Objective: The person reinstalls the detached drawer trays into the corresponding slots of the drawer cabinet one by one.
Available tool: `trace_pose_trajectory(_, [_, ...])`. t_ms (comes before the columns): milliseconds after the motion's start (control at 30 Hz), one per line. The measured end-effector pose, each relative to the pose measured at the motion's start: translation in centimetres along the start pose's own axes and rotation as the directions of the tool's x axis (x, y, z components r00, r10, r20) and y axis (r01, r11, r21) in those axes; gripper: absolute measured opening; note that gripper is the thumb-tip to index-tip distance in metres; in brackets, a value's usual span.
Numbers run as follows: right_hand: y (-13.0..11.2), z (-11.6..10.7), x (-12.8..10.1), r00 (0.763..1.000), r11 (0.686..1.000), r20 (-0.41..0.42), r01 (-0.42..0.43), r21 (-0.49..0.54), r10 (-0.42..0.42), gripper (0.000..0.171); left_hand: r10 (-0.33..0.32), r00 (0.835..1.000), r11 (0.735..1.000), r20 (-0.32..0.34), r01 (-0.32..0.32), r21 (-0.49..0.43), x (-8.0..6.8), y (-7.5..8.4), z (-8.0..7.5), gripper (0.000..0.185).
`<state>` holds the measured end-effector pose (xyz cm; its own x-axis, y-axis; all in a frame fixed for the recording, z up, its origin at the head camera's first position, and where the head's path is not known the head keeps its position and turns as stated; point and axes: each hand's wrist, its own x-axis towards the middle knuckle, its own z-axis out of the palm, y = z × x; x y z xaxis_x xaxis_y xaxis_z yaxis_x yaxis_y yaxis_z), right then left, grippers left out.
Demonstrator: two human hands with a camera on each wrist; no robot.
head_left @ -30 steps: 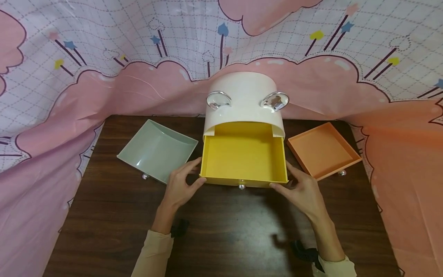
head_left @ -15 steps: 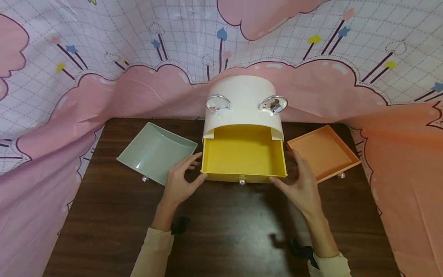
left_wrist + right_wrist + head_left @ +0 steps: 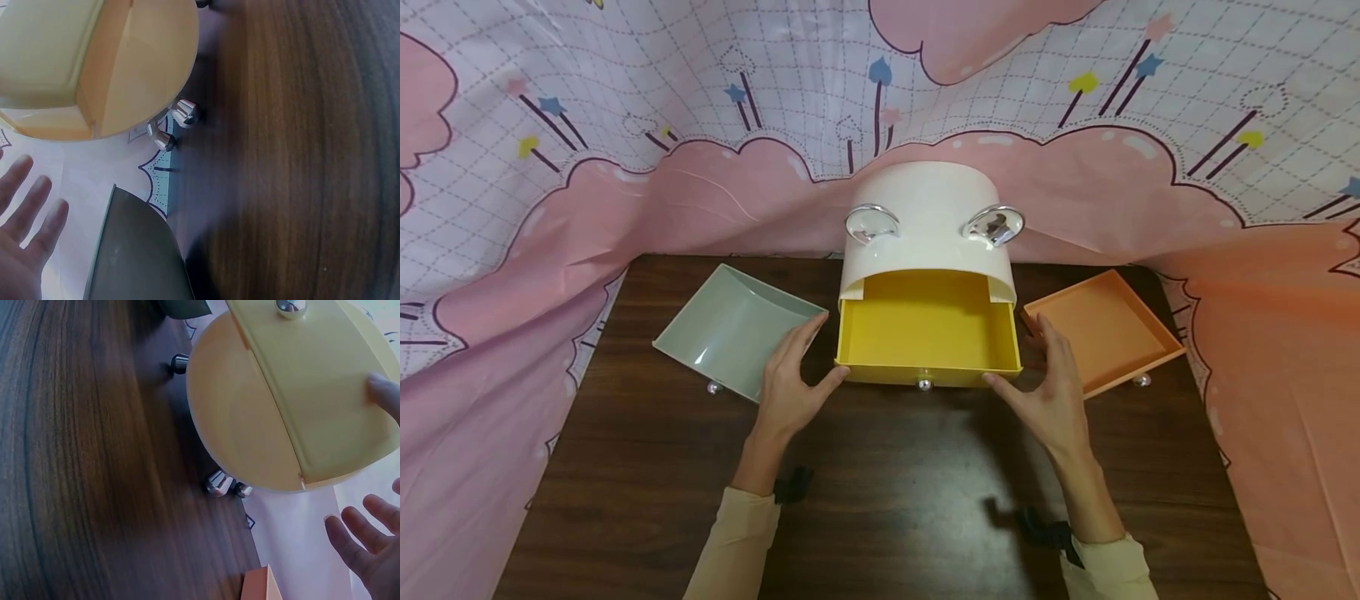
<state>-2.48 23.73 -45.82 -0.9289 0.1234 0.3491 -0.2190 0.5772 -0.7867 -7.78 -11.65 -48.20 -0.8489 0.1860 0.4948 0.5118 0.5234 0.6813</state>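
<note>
A yellow drawer (image 3: 925, 337) is partly pulled out of a rounded white cabinet (image 3: 928, 187). At the drawer's front left corner is the thumb of my left hand (image 3: 792, 387); the other fingers spread away from its side, over the green drawer (image 3: 741, 333). My right hand (image 3: 1051, 400) touches the right end of the drawer front with its thumb. Its other fingers stand apart from the drawer's side, near the orange drawer (image 3: 1101, 333). In the right wrist view, the thumb (image 3: 386, 397) rests on the yellow front (image 3: 331, 387), which carries a silver knob (image 3: 291, 307).
Both loose drawers lie on the dark wooden table (image 3: 895, 500), green left and orange right. Silver ear-shaped pieces (image 3: 995, 225) stick up from the cabinet top, and short silver feet (image 3: 220, 483) hold it up. A patterned cloth (image 3: 700, 192) hangs close behind.
The yellow drawer has slid a little farther into the cabinet. Both hands moved forward with it, and their fingers spread outward, away from its sides. The loose drawers stayed put.
</note>
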Motion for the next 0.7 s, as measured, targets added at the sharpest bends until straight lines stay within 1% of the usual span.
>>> trace_pose_trajectory(133, [-0.7, 0.2, 0.6, 1.000, 1.000, -0.014, 0.007, 0.026, -0.007, 0.109, -0.008, 1.000, 1.000, 0.001, 0.008, 0.022, 0.4, -0.1, 0.1, 0.084])
trace_pose_trajectory(367, [-4.2, 0.0, 1.3, 0.999, 0.999, -0.041, 0.023, 0.022, -0.022, 0.097, -0.033, 0.999, 0.999, 0.025, 0.032, 0.027, 0.9, -0.3, 0.2, 0.090])
trace_pose_trajectory(400, [-4.3, 0.0, 1.4, 0.999, 1.000, -0.040, 0.024, 0.020, -0.023, 0.097, -0.037, 0.999, 0.999, 0.028, 0.036, 0.027, 0.9, -0.2, 0.2, 0.090])
trace_pose_trajectory(567, [-3.7, 0.3, 1.6, 0.998, 0.995, -0.034, 0.057, 0.080, -0.054, 0.097, -0.036, 0.999, 0.999, 0.040, 0.036, 0.010, 1.0, -0.2, 0.3, 0.092])
trace_pose_trajectory(700, [-2.9, 0.6, 1.7, 0.998, 0.995, -0.026, 0.062, 0.079, -0.060, 0.098, -0.032, 0.998, 0.999, 0.058, 0.032, -0.002, 1.2, -0.2, 0.5, 0.092])
